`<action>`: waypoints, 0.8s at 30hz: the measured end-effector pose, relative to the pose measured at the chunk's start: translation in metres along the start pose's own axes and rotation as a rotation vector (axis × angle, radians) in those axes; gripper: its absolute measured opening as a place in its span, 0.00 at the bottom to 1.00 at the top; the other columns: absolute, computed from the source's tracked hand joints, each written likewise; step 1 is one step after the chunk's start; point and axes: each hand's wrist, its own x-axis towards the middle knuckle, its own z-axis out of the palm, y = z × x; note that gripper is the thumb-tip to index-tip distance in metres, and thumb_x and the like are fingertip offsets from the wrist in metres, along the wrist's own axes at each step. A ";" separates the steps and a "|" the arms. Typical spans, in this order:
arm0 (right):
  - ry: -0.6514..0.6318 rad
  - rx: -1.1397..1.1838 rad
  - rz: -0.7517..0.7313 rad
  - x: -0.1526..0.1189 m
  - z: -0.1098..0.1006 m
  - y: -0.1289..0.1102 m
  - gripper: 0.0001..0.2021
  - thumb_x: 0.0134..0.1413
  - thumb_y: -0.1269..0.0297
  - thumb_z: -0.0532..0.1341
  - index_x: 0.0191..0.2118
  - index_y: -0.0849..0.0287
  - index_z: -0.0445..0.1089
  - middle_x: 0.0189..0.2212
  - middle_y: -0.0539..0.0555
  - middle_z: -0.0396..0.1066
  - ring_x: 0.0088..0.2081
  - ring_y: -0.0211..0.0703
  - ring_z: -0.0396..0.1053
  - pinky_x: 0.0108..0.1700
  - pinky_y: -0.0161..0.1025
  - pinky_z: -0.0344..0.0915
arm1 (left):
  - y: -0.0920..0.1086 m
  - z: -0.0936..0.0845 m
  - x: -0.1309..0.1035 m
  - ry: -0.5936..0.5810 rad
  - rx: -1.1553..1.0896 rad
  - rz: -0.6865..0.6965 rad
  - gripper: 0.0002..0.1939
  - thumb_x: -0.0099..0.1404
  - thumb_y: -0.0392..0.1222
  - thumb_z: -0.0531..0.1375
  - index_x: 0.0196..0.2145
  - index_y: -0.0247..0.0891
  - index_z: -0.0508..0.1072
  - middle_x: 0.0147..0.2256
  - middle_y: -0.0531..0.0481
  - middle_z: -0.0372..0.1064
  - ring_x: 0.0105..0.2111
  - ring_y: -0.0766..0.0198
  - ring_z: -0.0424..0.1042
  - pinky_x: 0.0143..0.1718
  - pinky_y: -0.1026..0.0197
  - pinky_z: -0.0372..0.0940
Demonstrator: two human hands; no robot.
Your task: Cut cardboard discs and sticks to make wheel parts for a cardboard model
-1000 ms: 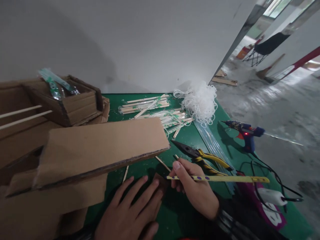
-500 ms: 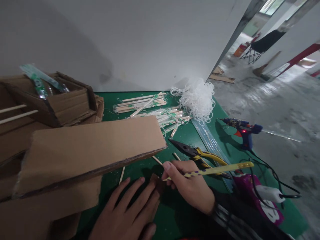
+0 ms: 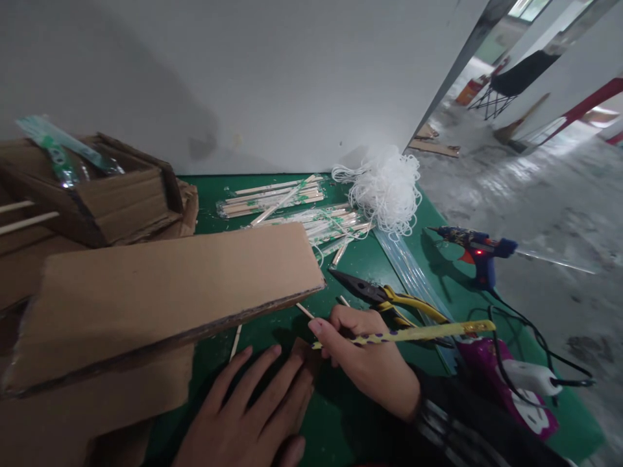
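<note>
My right hand (image 3: 366, 357) is closed around a yellow pencil (image 3: 418, 333) with dark spots. Its tip meets a small brown piece of cardboard (image 3: 302, 353) on the green table. My left hand (image 3: 253, 402) lies flat over that piece with fingers spread, hiding much of it. Just beyond the hands is a long cardboard piece (image 3: 185, 279). A thin wooden stick (image 3: 305, 311) pokes out near my right fingertips. Long-nose pliers (image 3: 370, 292) with yellow and black handles rest behind my right hand.
Wrapped chopsticks (image 3: 287, 198) and a tangle of white cord (image 3: 384, 191) lie at the back, by the wall. Clear glue sticks (image 3: 406, 272) run beside the pliers. A blue glue gun (image 3: 479, 253), its cable and a purple packet (image 3: 491, 363) are rightward. A cardboard box (image 3: 129, 194) stands left.
The pencil tip has shifted slightly left and up along the small cardboard piece. My left hand stays in place on it. The view has turned slightly.
</note>
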 end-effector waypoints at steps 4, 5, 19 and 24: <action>0.008 -0.002 -0.009 0.000 0.000 -0.002 0.21 0.61 0.58 0.60 0.18 0.56 0.56 0.14 0.45 0.60 0.18 0.32 0.56 0.22 0.33 0.50 | 0.006 0.007 -0.003 0.037 -0.102 -0.129 0.21 0.68 0.53 0.58 0.57 0.49 0.73 0.58 0.57 0.71 0.56 0.56 0.66 0.67 0.53 0.42; 0.010 -0.002 -0.010 0.000 0.000 -0.001 0.21 0.60 0.58 0.60 0.18 0.57 0.57 0.14 0.45 0.60 0.18 0.32 0.55 0.22 0.33 0.50 | 0.007 0.007 -0.003 0.034 -0.115 -0.129 0.21 0.68 0.53 0.58 0.57 0.50 0.73 0.58 0.58 0.71 0.56 0.57 0.66 0.68 0.53 0.41; 0.023 -0.105 -0.123 0.001 -0.001 -0.002 0.20 0.60 0.64 0.57 0.18 0.57 0.52 0.15 0.43 0.50 0.20 0.31 0.48 0.22 0.33 0.45 | 0.011 0.006 -0.003 0.042 -0.152 -0.158 0.20 0.70 0.55 0.56 0.56 0.51 0.74 0.57 0.58 0.72 0.56 0.55 0.68 0.68 0.52 0.42; 0.053 -0.075 -0.126 0.003 0.000 0.000 0.20 0.59 0.64 0.57 0.18 0.56 0.50 0.15 0.42 0.49 0.20 0.32 0.46 0.21 0.33 0.45 | 0.009 0.006 -0.001 0.042 -0.152 -0.170 0.21 0.70 0.54 0.56 0.58 0.48 0.73 0.58 0.57 0.72 0.56 0.56 0.68 0.68 0.53 0.41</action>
